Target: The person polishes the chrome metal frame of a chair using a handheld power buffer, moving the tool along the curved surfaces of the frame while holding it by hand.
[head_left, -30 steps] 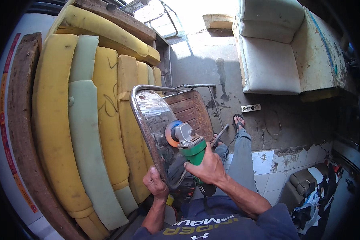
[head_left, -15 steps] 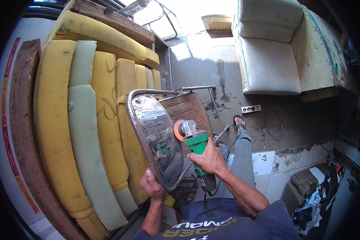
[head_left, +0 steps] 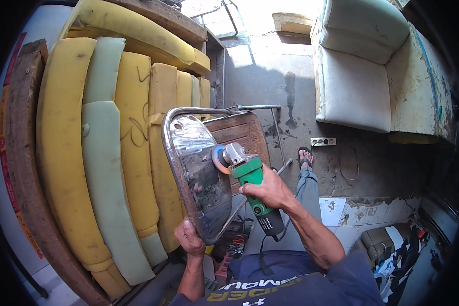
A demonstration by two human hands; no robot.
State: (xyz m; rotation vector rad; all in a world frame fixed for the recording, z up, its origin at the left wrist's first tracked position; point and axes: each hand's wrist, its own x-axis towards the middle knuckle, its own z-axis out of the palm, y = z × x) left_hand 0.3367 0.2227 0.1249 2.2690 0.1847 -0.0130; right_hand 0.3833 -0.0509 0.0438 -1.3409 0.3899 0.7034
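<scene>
My right hand (head_left: 273, 189) grips a green angle grinder (head_left: 250, 171), its orange flap disc (head_left: 220, 158) against the shiny metal backrest (head_left: 191, 153) of a tubular-framed chair, which reflects its surroundings. At the lower left corner of that backrest my left hand (head_left: 189, 237) is closed around the rusty rim. The chair's brown slatted seat (head_left: 234, 131) is tilted behind the backrest, with metal legs (head_left: 278, 132) sticking out toward the right. A black cable hangs from the grinder's rear end.
Yellow and pale green foam pieces (head_left: 61, 153) fill the left, edged by wooden beams (head_left: 25, 102). A white armchair (head_left: 352, 86) stands upper right, a power strip (head_left: 322, 142) below it on the concrete floor (head_left: 260, 76). Dark upholstered items (head_left: 377, 245) lie lower right, and another metal chair frame (head_left: 219, 18) at the top.
The grinder's disc has shifted a little up and left on the backrest since half a second ago. My left hand keeps its hold. The view has shifted slightly, moving the armchair rightward in it.
</scene>
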